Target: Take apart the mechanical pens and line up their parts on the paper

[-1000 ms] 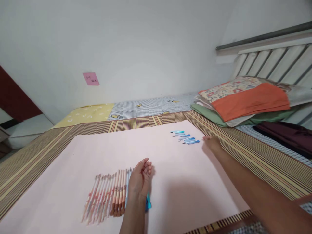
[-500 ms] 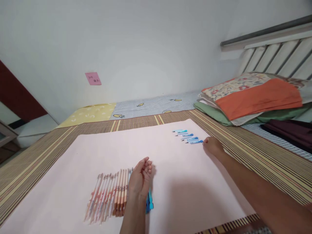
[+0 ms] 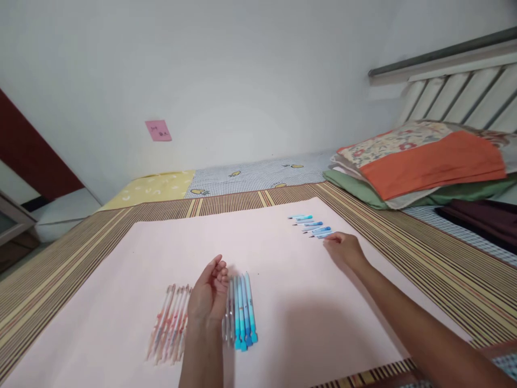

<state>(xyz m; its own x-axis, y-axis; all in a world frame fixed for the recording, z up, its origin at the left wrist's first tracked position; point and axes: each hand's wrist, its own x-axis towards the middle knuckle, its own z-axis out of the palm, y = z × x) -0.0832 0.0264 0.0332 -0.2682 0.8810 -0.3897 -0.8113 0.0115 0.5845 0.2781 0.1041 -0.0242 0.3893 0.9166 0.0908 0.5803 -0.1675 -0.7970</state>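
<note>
My left hand (image 3: 210,285) hovers palm-side up over the row at the front, fingers loosely curled, with nothing visible in it. It covers the middle of the row. To its left lie several pens with pink and red patterns (image 3: 172,323); to its right lie clear-barrelled pens (image 3: 230,312) and several light-blue pens (image 3: 244,312) with blue ends. My right hand (image 3: 345,249) is by the nearest of several short blue-and-white pens (image 3: 313,224) with dark tips, in a slanting line. Its fingertips are together at that pen's end, and what they pinch, if anything, is hidden.
A large pale pink sheet (image 3: 278,269) lies under the pens on a striped mat (image 3: 89,248). Folded cushions and cloths (image 3: 436,167) are piled at the right, beside dark folded fabric (image 3: 476,221). On the wall behind is a pink note (image 3: 158,130).
My left hand has moved left, uncovering the light-blue and clear pens and covering the brown-ended ones. My right hand has shifted left, over the end of the nearest short pen.
</note>
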